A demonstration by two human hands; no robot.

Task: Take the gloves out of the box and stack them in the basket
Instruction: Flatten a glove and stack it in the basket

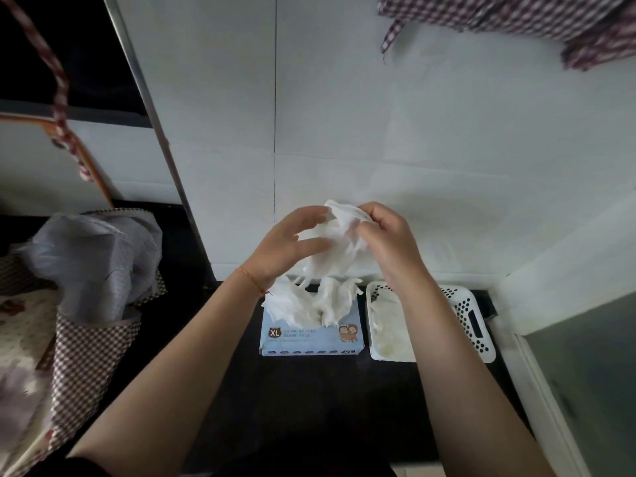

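A thin white glove [335, 246] hangs in the air above the box, held between both hands. My left hand [289, 244] pinches its left edge and my right hand [389, 239] grips its top right. Below sits a light blue glove box [309, 337] marked XL, with several crumpled white gloves [309, 302] sticking out of its top. To the right of the box stands a white perforated basket [473, 321] holding flattened gloves [390, 325]; my right forearm hides part of it.
Box and basket rest on a dark counter [309, 407] against a white wall. At the left stands a checked fabric bin [86, 339] with a grey plastic bag [93, 259] in it. Checked cloth [516, 15] hangs at the top right. A pale ledge [568, 270] borders the right.
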